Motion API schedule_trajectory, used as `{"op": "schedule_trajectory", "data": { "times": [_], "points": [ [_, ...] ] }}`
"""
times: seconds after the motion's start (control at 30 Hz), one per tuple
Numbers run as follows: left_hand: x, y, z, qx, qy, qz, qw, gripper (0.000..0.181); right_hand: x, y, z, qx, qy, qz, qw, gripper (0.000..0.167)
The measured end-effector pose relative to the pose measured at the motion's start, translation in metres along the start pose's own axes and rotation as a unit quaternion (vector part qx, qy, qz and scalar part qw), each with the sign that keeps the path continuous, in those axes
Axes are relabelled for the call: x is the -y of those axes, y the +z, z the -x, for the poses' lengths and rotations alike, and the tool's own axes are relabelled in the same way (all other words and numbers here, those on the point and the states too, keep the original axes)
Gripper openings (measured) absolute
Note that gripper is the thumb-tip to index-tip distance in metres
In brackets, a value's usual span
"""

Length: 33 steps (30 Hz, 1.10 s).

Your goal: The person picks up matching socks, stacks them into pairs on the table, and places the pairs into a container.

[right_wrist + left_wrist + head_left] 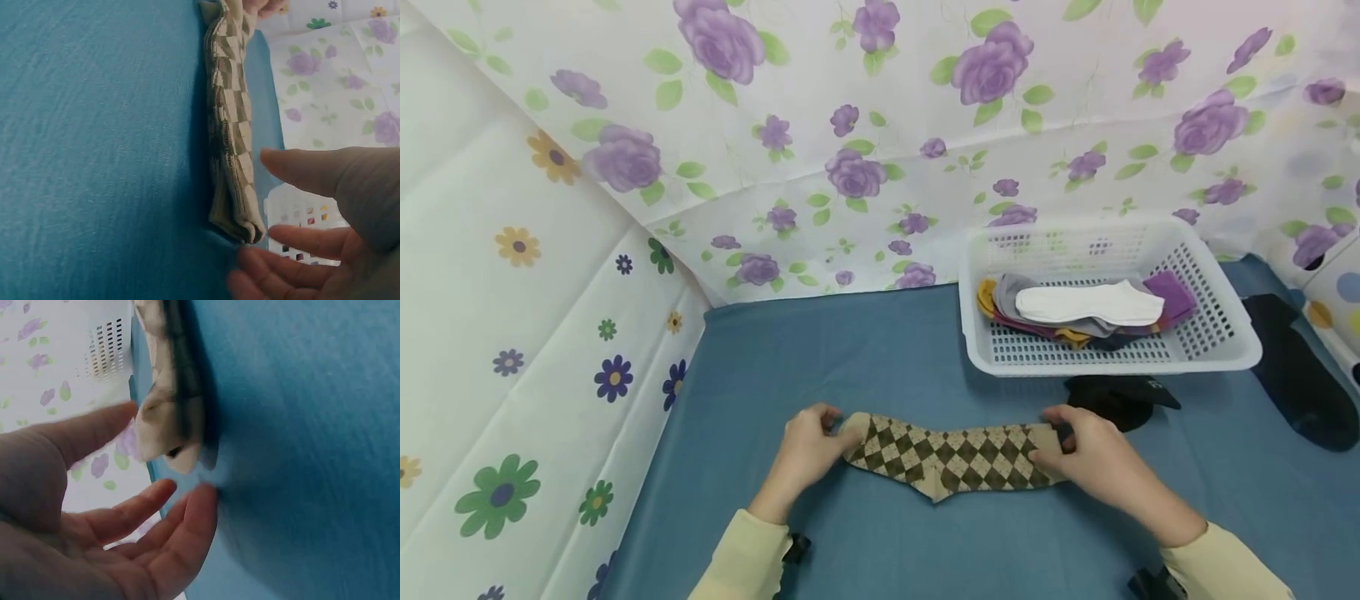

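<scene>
A beige sock with a dark brown diamond pattern lies flat across the blue cloth, toe to the left and cuff to the right. In the right wrist view, the sock appears edge-on, with more than one layer at its cuff. My left hand is at the toe; the left wrist view shows its thumb close to the fabric and its fingers spread just off the tip. Around the cuff end is my right hand, thumb apart from the fabric and fingers close against the edge.
A white plastic basket at the back right holds several folded socks, a white one on top. One black sock lies in front of the basket, another black sock to its right. Flowered sheets rise behind and at the left.
</scene>
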State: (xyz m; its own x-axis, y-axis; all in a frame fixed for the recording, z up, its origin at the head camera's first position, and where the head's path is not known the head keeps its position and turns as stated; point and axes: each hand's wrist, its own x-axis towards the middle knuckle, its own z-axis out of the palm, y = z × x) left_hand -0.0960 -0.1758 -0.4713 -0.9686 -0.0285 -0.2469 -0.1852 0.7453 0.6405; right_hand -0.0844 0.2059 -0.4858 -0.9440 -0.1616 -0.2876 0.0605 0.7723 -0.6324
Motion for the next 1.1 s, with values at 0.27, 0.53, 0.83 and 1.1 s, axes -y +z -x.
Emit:
{"op": "schedule_trajectory", "data": {
  "times": [0.27, 0.53, 0.83, 1.1],
  "points": [
    [0.000, 0.006, -0.005, 0.061, -0.002, 0.016, 0.9980, 0.051, 0.000, 0.009, -0.009, 0.014, 0.005, 0.027, 0.9995, 0.069],
    [-0.004, 0.002, -0.004, 0.065, 0.030, 0.037, 0.9968, 0.031, 0.000, 0.006, -0.010, 0.016, -0.015, 0.004, 0.9998, 0.029],
    [-0.002, -0.004, -0.005, 0.108, 0.010, 0.100, 0.9890, 0.027, 0.007, 0.003, -0.006, 0.011, -0.017, -0.027, 0.9994, 0.014],
    [0.002, -0.002, -0.001, 0.122, -0.005, 0.089, 0.9886, 0.033, 0.003, 0.001, -0.001, -0.014, -0.015, -0.018, 0.9996, 0.028]
  ]
}}
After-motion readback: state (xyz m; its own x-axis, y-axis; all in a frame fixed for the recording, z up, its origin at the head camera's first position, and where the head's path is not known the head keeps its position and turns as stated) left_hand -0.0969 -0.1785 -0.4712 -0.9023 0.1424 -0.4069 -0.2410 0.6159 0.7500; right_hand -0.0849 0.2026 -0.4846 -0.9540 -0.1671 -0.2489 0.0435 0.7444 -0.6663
